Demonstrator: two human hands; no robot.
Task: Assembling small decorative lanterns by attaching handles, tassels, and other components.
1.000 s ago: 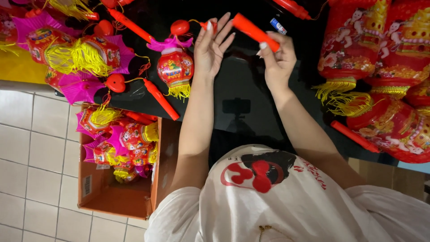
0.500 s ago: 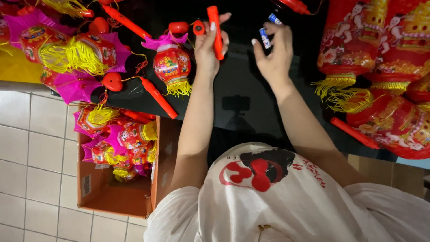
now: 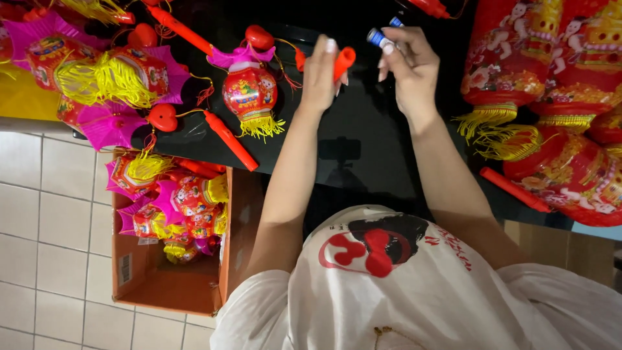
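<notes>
A red stick (image 3: 343, 60) is held upright in the left hand (image 3: 322, 76), its rounded end seen end-on above the black bench (image 3: 363, 136); the fingers are closed round it, one pale nail raised at the top. Just to its right, two small blue-and-white batteries (image 3: 382, 35) are pinched between the fingertips of the right hand (image 3: 409, 68), which is curled with the knuckles turned toward the camera. The two hands are set near each other but apart, both forearms being stretched forward from a white shirt (image 3: 414, 291) with a red and black print. Left of the left hand, a small red lantern (image 3: 249, 91) with a pink top and yellow fringe is lying on the bench, with another red stick (image 3: 230, 139) beside it. Further left, more pink and red lanterns (image 3: 97, 78) are heaped. Large red lanterns (image 3: 538, 84) with yellow tassels are piled to the right. Below the bench edge, a cardboard box (image 3: 168, 291) with small lanterns in it is standing on the tiled floor (image 3: 45, 246).
</notes>
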